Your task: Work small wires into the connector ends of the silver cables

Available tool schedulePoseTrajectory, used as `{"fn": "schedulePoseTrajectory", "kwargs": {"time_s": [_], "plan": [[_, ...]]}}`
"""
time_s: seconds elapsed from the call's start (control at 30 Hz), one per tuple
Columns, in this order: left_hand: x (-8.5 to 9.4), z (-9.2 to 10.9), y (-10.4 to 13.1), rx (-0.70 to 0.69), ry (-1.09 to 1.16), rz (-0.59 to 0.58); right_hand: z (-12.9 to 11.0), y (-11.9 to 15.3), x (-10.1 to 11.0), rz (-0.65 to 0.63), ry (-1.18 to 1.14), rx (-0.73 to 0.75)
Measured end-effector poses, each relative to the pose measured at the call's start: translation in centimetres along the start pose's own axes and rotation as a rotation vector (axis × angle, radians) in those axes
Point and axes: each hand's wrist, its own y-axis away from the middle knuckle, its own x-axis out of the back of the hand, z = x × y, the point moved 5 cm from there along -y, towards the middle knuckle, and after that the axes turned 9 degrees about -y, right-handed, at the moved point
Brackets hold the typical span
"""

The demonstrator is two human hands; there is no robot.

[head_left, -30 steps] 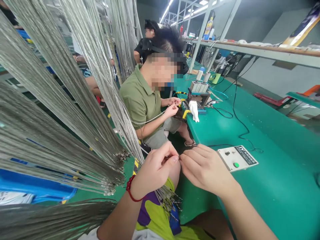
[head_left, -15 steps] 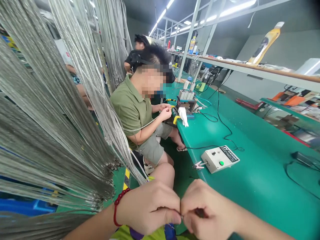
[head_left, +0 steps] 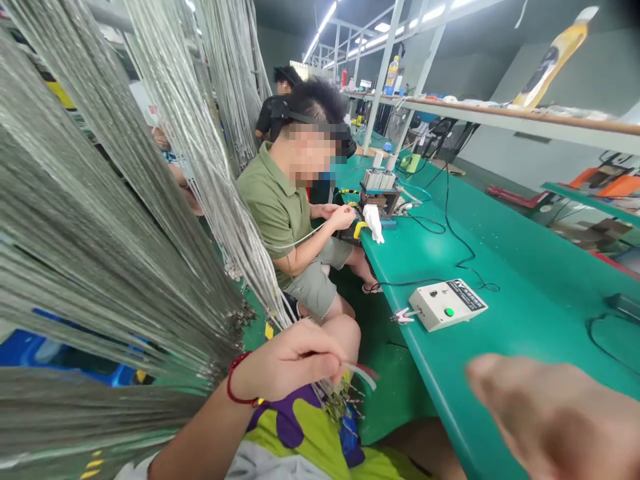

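My left hand (head_left: 295,363), with a red beaded bracelet at the wrist, is closed in a pinch on a thin cable. The cable's split end, a white wire (head_left: 367,379) and a reddish one beside it, sticks out to the right of the fingertips. Just below hangs a bunch of cable ends (head_left: 340,403) over my lap. My right hand (head_left: 550,420) is apart from it, over the green bench at the lower right. Motion smears its fingers, so whether it holds anything cannot be told.
A beige control box (head_left: 447,305) with a green button and a small clip sits on the green bench (head_left: 480,353). Long grey cables (head_left: 150,220) hang at the left. Ahead, a seated person (head_left: 285,193) works beside a bench press (head_left: 380,190). A shelf (head_left: 480,113) runs above.
My two hands, together before, are now apart. The right one has swung right and nearer the camera. The left has moved slightly up and left, showing the wires. The view has shifted a little.
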Motion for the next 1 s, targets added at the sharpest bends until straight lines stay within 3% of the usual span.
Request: {"fn": "schedulePoseTrajectory", "kwargs": {"time_s": [0.07,0.23,0.47,0.77,0.87,1.0], "plan": [[-0.3,0.2,-0.4,0.027,-0.090,0.010,1.0,-1.3,-0.2,-0.016,0.115,-0.014],[-1.2,0.3,-1.5,0.081,-0.295,-0.055,3.9,-3.8,-2.7,-0.228,0.711,0.072],[-2.5,-0.1,-2.0,0.166,-0.638,-0.149,3.7,-3.1,-4.5,-0.322,1.082,0.290],[-3.8,-1.6,-1.7,0.211,-0.672,-0.240,5.4,-1.6,-5.2,-0.298,1.077,0.355],[-3.8,-1.3,-1.6,0.170,-0.561,-0.343,4.4,-0.9,-5.8,-0.281,1.046,0.431],[-3.4,0.2,-1.1,0.077,-0.281,-0.544,1.6,-0.1,-7.6,-0.365,1.033,0.456]]}}
